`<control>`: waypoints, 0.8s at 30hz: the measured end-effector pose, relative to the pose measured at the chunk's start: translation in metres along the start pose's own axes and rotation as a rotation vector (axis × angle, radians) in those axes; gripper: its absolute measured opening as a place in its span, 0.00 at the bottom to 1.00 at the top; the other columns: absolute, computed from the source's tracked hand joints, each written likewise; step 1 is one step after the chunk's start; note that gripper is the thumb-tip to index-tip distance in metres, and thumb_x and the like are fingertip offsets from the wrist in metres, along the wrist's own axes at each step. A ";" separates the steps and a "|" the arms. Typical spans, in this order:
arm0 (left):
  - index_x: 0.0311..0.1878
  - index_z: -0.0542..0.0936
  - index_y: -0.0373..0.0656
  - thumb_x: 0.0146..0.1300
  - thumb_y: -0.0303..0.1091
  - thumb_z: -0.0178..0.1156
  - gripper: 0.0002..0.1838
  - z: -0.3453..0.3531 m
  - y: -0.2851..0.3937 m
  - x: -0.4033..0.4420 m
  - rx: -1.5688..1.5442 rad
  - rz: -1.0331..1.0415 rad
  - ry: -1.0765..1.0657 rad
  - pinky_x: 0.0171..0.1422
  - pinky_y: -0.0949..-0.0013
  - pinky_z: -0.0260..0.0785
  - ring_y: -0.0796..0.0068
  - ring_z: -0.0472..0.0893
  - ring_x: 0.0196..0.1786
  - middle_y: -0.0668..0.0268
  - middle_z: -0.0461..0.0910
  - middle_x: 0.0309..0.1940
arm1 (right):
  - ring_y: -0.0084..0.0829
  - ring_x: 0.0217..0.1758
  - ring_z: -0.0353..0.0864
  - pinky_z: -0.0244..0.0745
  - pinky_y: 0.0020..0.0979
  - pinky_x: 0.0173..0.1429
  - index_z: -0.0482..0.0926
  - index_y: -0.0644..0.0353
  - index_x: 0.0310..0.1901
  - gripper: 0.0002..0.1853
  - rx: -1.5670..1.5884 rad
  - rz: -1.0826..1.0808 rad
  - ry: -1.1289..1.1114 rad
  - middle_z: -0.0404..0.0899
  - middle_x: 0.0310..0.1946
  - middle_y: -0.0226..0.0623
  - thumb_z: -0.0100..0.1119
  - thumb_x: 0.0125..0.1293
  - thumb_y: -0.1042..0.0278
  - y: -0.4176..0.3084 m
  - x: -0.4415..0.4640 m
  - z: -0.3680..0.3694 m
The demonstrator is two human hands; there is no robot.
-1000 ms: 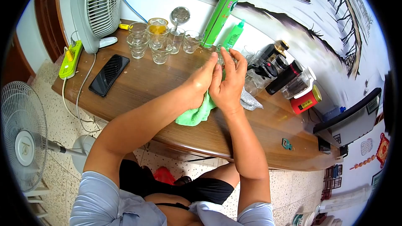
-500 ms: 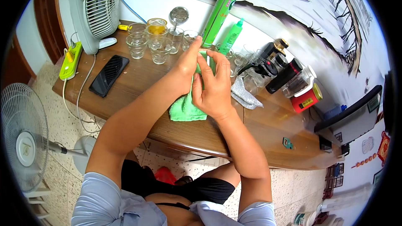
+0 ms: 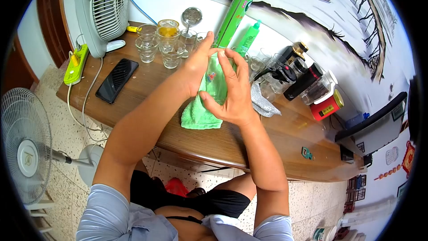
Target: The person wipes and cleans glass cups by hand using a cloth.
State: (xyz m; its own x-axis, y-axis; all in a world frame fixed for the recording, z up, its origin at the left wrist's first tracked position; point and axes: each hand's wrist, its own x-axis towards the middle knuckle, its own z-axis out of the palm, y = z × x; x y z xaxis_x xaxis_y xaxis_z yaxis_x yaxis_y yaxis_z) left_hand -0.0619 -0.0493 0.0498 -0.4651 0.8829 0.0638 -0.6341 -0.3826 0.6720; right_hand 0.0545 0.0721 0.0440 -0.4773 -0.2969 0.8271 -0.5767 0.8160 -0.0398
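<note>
A clear glass with a small red flower print (image 3: 215,80) is held upright between both hands above the wooden table. My left hand (image 3: 196,69) grips it from the left through a green cloth (image 3: 201,117), thumb pointing up and other fingers mostly hidden. The cloth lies behind the glass and hangs below it. My right hand (image 3: 235,96) curves around the glass from the right, its fingers at the rim and its thumb low on the near side. Several drinking glasses (image 3: 146,49) stand just beyond my left hand.
A phone (image 3: 117,80), a power strip (image 3: 76,64) and a fan (image 3: 104,13) are on the left. Behind stand a green spray can (image 3: 237,13) and a green bottle (image 3: 248,38). A silver cloth (image 3: 263,102), black-lidded pot (image 3: 281,75) and red canister (image 3: 327,105) sit right.
Both hands have shifted left from the earliest frame. My right hand's fingers have spread wider around the glass, which now shows clearly with its print. The cloth hangs slightly further left.
</note>
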 end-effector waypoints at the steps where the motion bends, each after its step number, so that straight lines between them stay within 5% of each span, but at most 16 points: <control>1: 0.67 0.78 0.44 0.80 0.72 0.42 0.39 0.005 0.000 -0.003 0.063 0.009 0.015 0.64 0.52 0.81 0.61 0.85 0.59 0.57 0.84 0.57 | 0.61 0.71 0.71 0.70 0.54 0.73 0.64 0.57 0.81 0.51 -0.030 0.004 0.019 0.67 0.69 0.63 0.78 0.57 0.57 0.000 0.000 0.001; 8: 0.72 0.72 0.48 0.84 0.64 0.44 0.32 0.022 -0.035 0.001 0.079 0.068 -0.015 0.68 0.61 0.79 0.72 0.83 0.62 0.63 0.81 0.61 | 0.55 0.62 0.76 0.74 0.48 0.67 0.75 0.67 0.72 0.40 -0.214 0.261 0.226 0.71 0.59 0.60 0.76 0.56 0.65 0.022 -0.008 0.001; 19: 0.68 0.76 0.42 0.87 0.49 0.47 0.22 0.007 -0.049 0.011 -0.095 -0.145 -0.087 0.59 0.56 0.85 0.67 0.88 0.54 0.60 0.84 0.58 | 0.52 0.60 0.77 0.75 0.45 0.66 0.77 0.67 0.70 0.39 -0.249 0.408 0.303 0.72 0.59 0.57 0.76 0.56 0.67 0.037 -0.008 -0.013; 24: 0.64 0.77 0.40 0.86 0.43 0.46 0.19 0.013 -0.056 0.005 0.031 -0.022 0.181 0.60 0.56 0.83 0.65 0.87 0.55 0.58 0.84 0.56 | 0.52 0.61 0.76 0.75 0.46 0.66 0.77 0.68 0.70 0.38 -0.180 0.380 0.221 0.73 0.58 0.57 0.75 0.56 0.67 0.034 -0.007 -0.015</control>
State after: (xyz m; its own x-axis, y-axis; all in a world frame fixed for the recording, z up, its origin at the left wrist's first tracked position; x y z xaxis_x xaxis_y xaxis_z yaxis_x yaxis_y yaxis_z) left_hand -0.0202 -0.0198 0.0222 -0.5569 0.8264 -0.0832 -0.6272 -0.3528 0.6944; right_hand 0.0482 0.1090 0.0451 -0.4685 0.1355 0.8730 -0.2552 0.9253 -0.2806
